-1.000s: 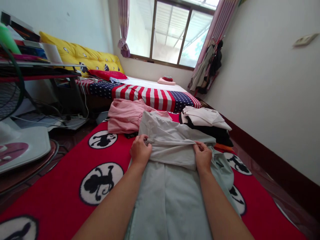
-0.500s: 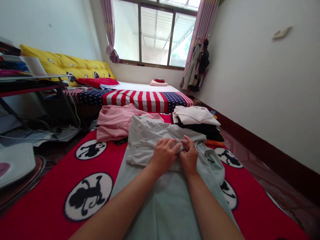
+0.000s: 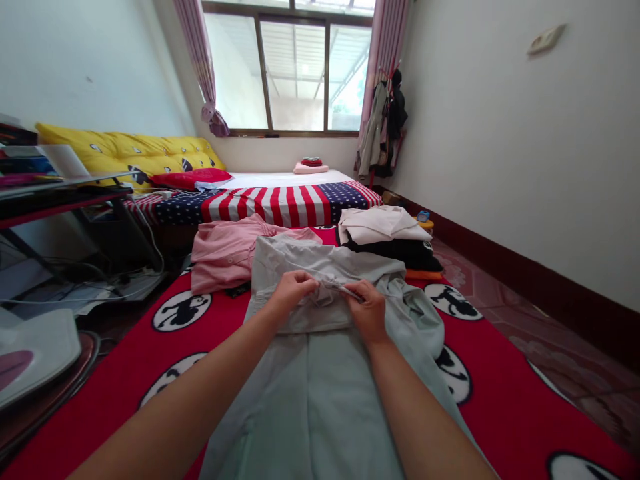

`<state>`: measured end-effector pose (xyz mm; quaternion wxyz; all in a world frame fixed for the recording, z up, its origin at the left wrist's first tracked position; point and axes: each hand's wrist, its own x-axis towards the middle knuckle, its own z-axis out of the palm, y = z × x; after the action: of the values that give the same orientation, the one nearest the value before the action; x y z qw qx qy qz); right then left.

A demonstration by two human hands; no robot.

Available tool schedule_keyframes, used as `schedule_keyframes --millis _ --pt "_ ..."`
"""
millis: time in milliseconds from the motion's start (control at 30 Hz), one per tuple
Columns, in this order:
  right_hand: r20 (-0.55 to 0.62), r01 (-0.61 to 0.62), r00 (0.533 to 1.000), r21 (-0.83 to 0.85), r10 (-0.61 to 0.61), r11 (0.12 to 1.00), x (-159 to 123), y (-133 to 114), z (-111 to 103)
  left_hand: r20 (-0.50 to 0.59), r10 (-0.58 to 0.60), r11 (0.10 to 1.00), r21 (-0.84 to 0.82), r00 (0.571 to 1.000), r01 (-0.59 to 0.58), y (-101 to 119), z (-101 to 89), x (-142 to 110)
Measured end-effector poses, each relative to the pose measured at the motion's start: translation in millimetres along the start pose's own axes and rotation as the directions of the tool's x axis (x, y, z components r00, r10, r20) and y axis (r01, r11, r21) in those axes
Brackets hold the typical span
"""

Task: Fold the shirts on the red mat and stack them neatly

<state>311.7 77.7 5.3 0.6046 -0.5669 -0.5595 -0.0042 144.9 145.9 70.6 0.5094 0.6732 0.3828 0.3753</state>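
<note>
A long, pale grey-green garment (image 3: pixel 280 387) is spread on the red blanket, with a gathered, elastic-looking part on its left side. My left hand (image 3: pixel 293 293) pinches a bit of its cloth near the middle, thumb against fingers. To the right, my right hand (image 3: pixel 369 310) is closed on a narrow rolled edge of the same garment. Slightly raised, bunched cloth runs between the two hands. Which part of the garment this is, I cannot tell.
A folded pink shirt (image 3: pixel 225 257) lies beyond on the left. White, black and orange clothes form a stack (image 3: pixel 385 227) on the right. Farther back is a bed with a flag-patterned cover (image 3: pixel 270 203). A cluttered desk (image 3: pixel 65 193) and a white stool seat (image 3: pixel 45 353) stand left.
My hands have moved apart, the left one shifting left along the garment. The cloth between them is now drawn out. The view has turned slightly right.
</note>
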Motion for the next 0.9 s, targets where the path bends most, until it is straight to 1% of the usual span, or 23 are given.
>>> schedule_keyframes --millis 67,133,200,267,300,367,433,467,533,567,600,633,667,700,733,800,833,867,900 --pt "0.031 0.057 0.998 0.057 -0.059 0.997 0 -2 0 -0.049 -0.089 0.990 -0.116 0.995 0.083 2 -5.4 2" --pt "0.049 0.098 0.993 0.094 -0.103 0.991 1 -4 -1 -0.088 -0.105 0.987 -0.128 0.991 0.094 5 -8.7 3" --pt "0.051 0.120 0.991 0.109 -0.126 0.987 1 -5 -1 -0.107 -0.034 0.998 -0.050 0.994 0.029 10 -9.8 2" --pt "0.054 0.138 0.988 0.094 -0.144 0.986 0 -6 -1 -0.101 0.093 0.989 0.125 0.991 -0.080 16 -8.6 -2" --pt "0.060 0.150 0.986 0.079 -0.155 0.986 -1 -6 0 -0.087 0.165 0.962 0.235 0.983 -0.140 20 -6.9 -4" --pt "0.077 0.172 0.982 0.050 -0.175 0.984 -2 -7 0 -0.034 0.296 0.855 0.454 0.954 -0.249 26 -1.7 -11" --pt "0.088 0.184 0.978 0.033 -0.186 0.982 -3 -8 0 0.055 0.371 0.697 0.643 0.927 -0.318 32 5.1 -17" --pt "0.092 0.189 0.977 0.028 -0.191 0.982 -3 -9 0 0.106 0.373 0.612 0.718 0.922 -0.331 34 8.5 -19" --pt "0.099 0.206 0.973 0.022 -0.207 0.978 -4 -10 0 0.175 0.312 0.467 0.828 0.934 -0.311 35 13.5 -22" --pt "0.104 0.218 0.970 0.021 -0.219 0.976 -4 -10 -1 0.184 0.272 0.422 0.859 0.945 -0.289 34 14.4 -23" --pt "0.111 0.231 0.966 0.023 -0.233 0.973 -4 -10 -1 0.177 0.236 0.401 0.878 0.955 -0.262 33 13.9 -22" --pt "0.118 0.243 0.962 0.026 -0.245 0.970 -4 -11 -2 0.159 0.211 0.403 0.885 0.965 -0.234 31 11.9 -21" --pt "0.127 0.249 0.960 0.027 -0.250 0.968 -5 -11 -2 0.137 0.192 0.430 0.878 0.972 -0.209 28 8.6 -19" --pt "0.136 0.247 0.959 0.027 -0.249 0.969 -5 -12 -3 0.115 0.170 0.489 0.852 0.979 -0.185 26 4.3 -16" --pt "0.143 0.239 0.960 0.024 -0.240 0.971 -5 -13 -3 0.092 0.133 0.592 0.791 0.987 -0.153 23 -0.6 -12" --pt "0.147 0.205 0.967 0.019 -0.206 0.979 -6 -15 -2 0.066 0.030 0.812 0.581 0.997 -0.063 18 -9.7 -4" --pt "0.147 0.183 0.972 0.023 -0.184 0.983 -6 -16 -2 0.069 -0.018 0.892 0.453 0.997 -0.015 16 -12.9 0" --pt "0.141 0.157 0.977 0.034 -0.160 0.987 -5 -16 -1 0.077 -0.055 0.947 0.319 0.995 0.028 15 -14.7 4" --pt "0.128 0.124 0.983 0.050 -0.130 0.991 -5 -17 0 0.088 -0.077 0.980 0.192 0.993 0.059 14 -15.0 7"
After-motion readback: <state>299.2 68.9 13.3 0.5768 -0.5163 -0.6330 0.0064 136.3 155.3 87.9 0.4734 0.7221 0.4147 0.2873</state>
